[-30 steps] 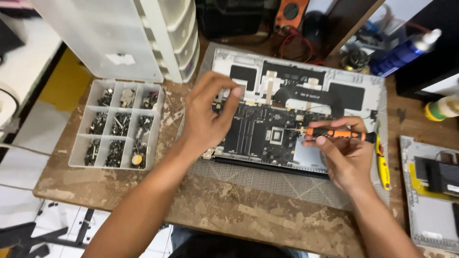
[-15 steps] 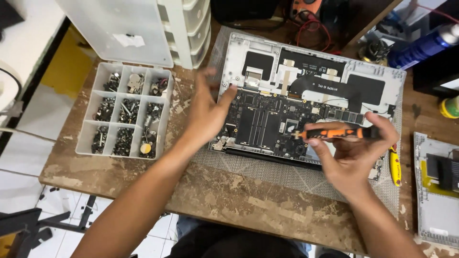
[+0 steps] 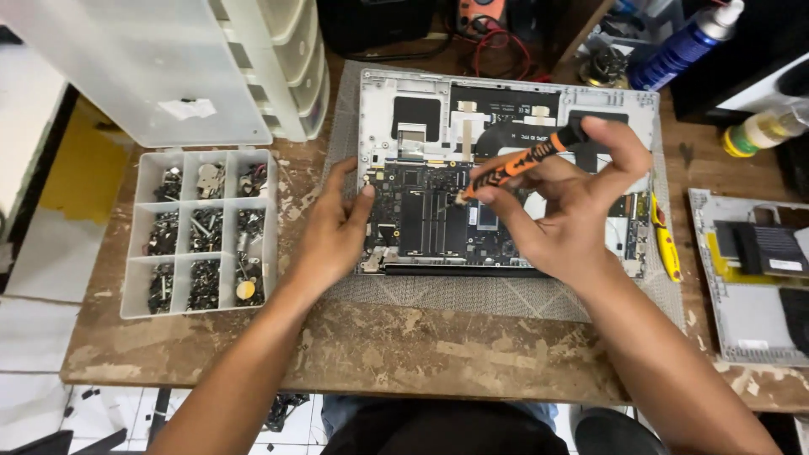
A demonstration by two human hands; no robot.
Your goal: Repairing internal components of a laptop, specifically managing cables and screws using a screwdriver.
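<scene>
Your right hand (image 3: 563,221) grasps the orange screwdriver (image 3: 514,166), tip on the opened laptop (image 3: 506,101) board; your left hand (image 3: 333,229) rests released on its left edge

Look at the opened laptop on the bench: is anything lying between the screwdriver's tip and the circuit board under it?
Nothing visible does. The right hand holds the orange screwdriver tilted, tip down at the circuit board, with no cable or cover between them. The left hand rests at the board's left edge, clear of the tip.
</scene>
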